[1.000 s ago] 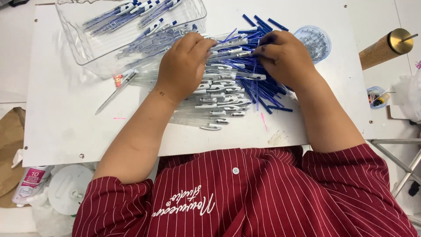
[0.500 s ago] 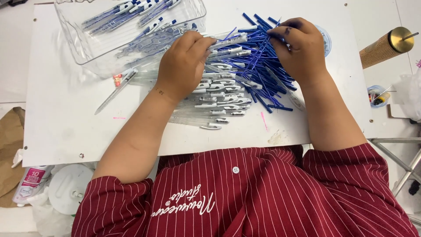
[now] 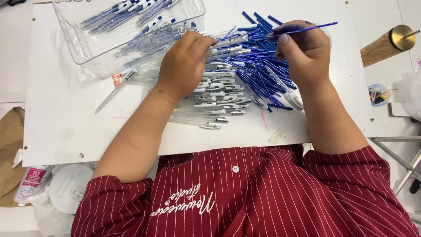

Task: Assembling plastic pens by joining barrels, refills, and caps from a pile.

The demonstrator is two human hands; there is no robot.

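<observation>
Right hand (image 3: 305, 52) pinches a thin blue plastic ink refill (image 3: 307, 30); left hand (image 3: 186, 63) grips a clear pen barrel (image 3: 228, 42). Misaligned insertion could bend the refill or scatter the heap of loose blue refills (image 3: 258, 74).

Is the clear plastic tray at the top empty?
No, the clear tray holds a number of finished pens lying along its far side.
</observation>
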